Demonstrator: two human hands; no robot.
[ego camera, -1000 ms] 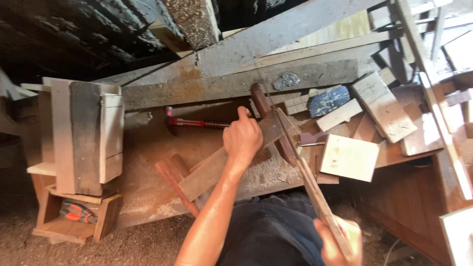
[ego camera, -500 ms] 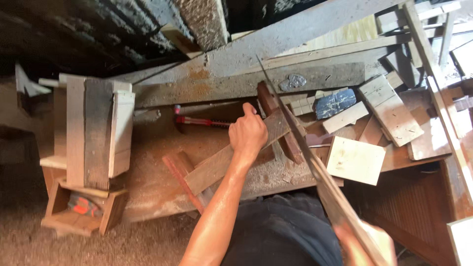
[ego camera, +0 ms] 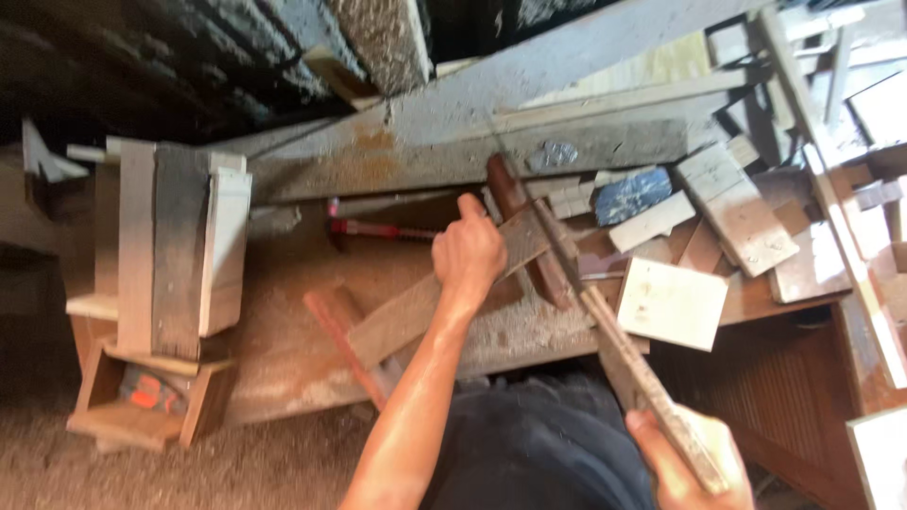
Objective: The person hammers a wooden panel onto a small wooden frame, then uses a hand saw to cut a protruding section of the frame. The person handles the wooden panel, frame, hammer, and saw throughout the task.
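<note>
Presently a sawing cut is judged in hand: the plank is pinned flat on the dusty bench by the left hand, fingers pressed down, the handsaw is clenched in the right hand, and steady strokes across the plank are called for next.

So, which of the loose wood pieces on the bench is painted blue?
The small block just right of the saw, near the long beam. The pieces around it are bare or pale wood.
</note>
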